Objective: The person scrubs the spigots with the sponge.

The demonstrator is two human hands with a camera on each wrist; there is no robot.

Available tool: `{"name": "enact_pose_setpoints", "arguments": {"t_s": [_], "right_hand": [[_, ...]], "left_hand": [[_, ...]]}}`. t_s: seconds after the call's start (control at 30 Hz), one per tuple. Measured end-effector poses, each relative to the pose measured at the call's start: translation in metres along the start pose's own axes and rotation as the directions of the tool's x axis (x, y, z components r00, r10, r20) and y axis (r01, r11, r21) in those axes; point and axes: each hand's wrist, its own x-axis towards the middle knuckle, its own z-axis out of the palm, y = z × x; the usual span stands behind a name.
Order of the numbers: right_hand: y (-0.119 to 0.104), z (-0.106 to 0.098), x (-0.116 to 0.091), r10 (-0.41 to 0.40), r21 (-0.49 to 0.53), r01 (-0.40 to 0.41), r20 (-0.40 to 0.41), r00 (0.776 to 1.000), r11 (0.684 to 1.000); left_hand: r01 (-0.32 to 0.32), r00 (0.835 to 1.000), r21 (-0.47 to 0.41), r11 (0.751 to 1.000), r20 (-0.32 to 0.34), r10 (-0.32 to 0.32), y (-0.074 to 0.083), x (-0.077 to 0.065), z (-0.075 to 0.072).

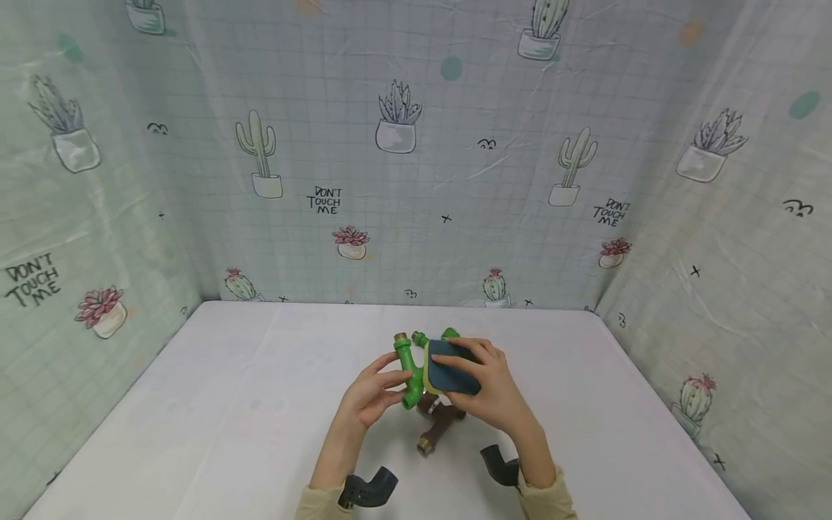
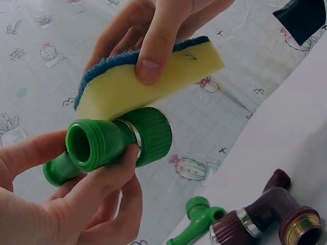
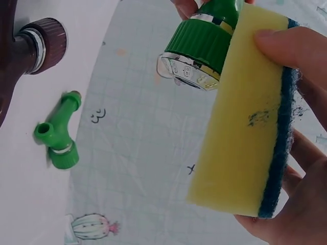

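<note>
Right now, the left hand is partly closed, its thumb and fingers curled round a green tap and holding it up above the surface, near the middle of its far half. Meanwhile the right hand, likewise part-closed, grips a sponge with its thumb on the yellow foam and its fingers over the dark blue scouring side. In the head view the sponge sits at three o'clock from the held tap; the left wrist view shows its yellow foam against the tap, beside the ribbed collar. A silvery, clear end piece with markings too small to read caps that collar.

At five o'clock from the held tap, a brown tap lies on the surface, its upper part hidden behind the hands. A second green tap lies farther back, at one o'clock and partly covered by the sponge in the head view. Black brackets sit at the wrists, next to pale sleeves. Behind the surface, toward twelve o'clock, and along both sides hangs a patterned cloth printed with potted cacti and the words "Don't touch me".
</note>
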Motion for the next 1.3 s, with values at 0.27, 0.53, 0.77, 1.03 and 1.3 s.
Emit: {"name": "enact_pose_setpoints", "arguments": {"t_s": [0.27,0.53,0.77,1.03,1.3], "right_hand": [[-0.007,-0.002,0.0,-0.045,-0.037,0.046,0.019,0.999,0.998],[-0.011,-0.006,0.002,-0.074,-0.087,0.08,0.072,0.995,0.993],[-0.012,-0.002,0.004,-0.079,-0.087,0.086,0.08,0.994,0.992],[-0.008,0.008,0.003,-0.057,-0.06,0.057,0.011,0.998,0.997],[0.005,0.01,0.001,0.022,-0.028,-0.023,-0.02,1.0,0.999]], "left_hand": [[-0.023,0.995,0.011,1.0,-0.095,0.024,-0.004,0.001,0.004],[-0.061,0.97,-0.088,0.994,-0.24,0.039,0.004,0.001,0.002],[-0.102,0.964,0.015,0.995,-0.245,0.103,0.012,0.0,-0.005],[-0.106,0.981,0.283,0.953,-0.129,0.148,0.009,-0.004,-0.004],[-0.152,0.98,0.385,0.91,-0.061,0.189,0.008,-0.007,0.005]]}}
